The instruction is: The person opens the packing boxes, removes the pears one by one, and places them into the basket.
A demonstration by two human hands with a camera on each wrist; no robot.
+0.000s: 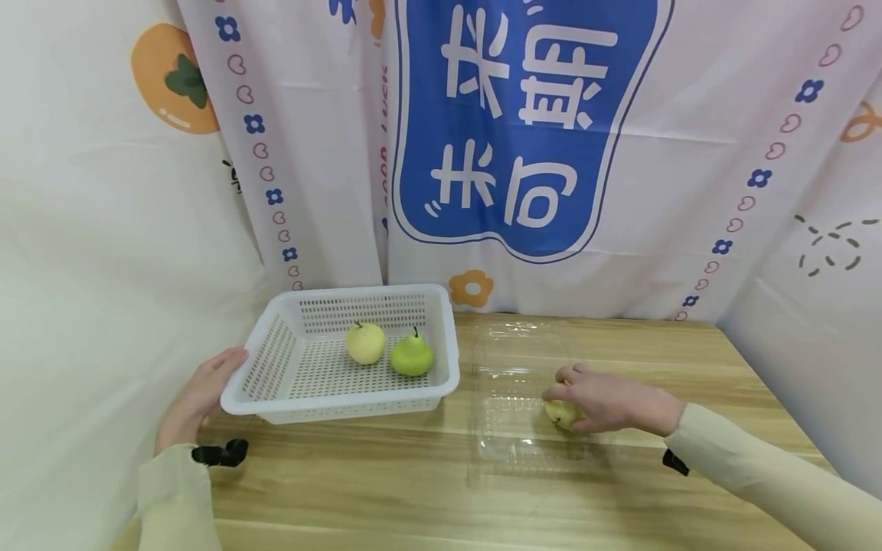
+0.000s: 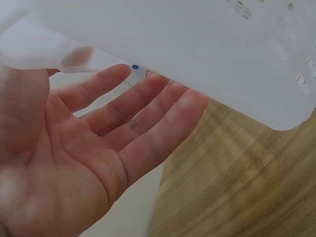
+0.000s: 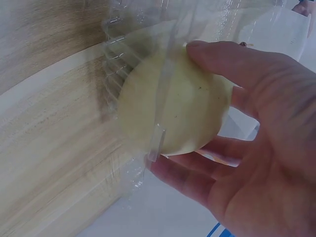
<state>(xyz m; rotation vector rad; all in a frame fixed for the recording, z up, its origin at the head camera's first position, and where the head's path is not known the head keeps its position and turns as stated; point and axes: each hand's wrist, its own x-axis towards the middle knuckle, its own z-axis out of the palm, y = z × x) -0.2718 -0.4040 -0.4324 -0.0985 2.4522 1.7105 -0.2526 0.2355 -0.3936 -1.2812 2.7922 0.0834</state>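
A white plastic basket with slotted walls stands on the left. At its left end my left hand holds the rim, the thumb showing through the plastic and the fingers beneath. Inside lie a pale yellow pear and a greener pear, stems up. My right hand grips another pale yellow pear between thumb and fingers. That pear is at the right side of a clear plastic container, whose edge crosses in front of it in the right wrist view.
Both the basket and container stand on a wood-grain table. A printed white curtain hangs behind the table. White cloth also covers the left side, close to my left hand.
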